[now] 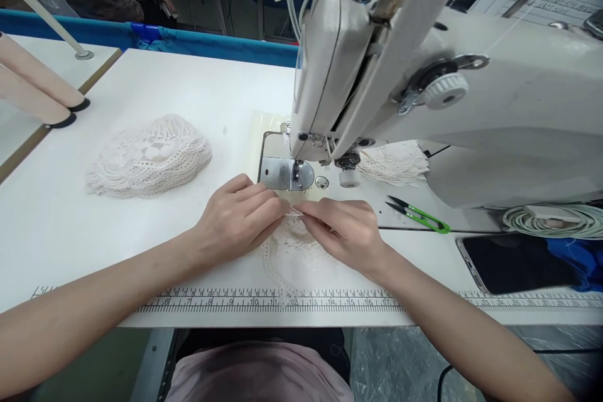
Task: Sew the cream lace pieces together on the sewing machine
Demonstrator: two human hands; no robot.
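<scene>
Fingers (276,208), left hand (238,217) and right hand (351,229): 2 sets, each pinched together on the near-white lace piece, fingertips of the 2 hands close to each other.

Lace piece (294,251), 1: upper edge gripped between the 2 hands, just on the wearer's side of the needle plate; remainder spread loosely on the table below the hands, its dotted border reaching the ruler scale.

Needle plate (277,166), 1: bright metal, just beyond the fingertips, set under the head of the sewing machine.

Sewing machine (325,69), 1: white, body running off to the right; white ridged dial (445,91) on its front.

Lace stack (153,157), 1: cream, layered, openwork borders, on the table left of the needle plate, apart from the left hand.

Second lace bundle (393,163), 1: cream, partly hidden behind the machine head.

Thread snips (419,217), 1: green handle, dark blades pointing left, right of the right hand.

Phone (516,262), 1: dark screen upward, near the table's front edge, right side.

Cord coil (553,221), 1: pale green, just beyond the phone.

Blue cloth (579,260), 1: crumpled, at the phone's right end.

Ruler scale (226,301), 1: printed along the front of the table (235,88), white.

Cylindrical forms (38,85), 2: pale pink, dark ends, far left.
</scene>
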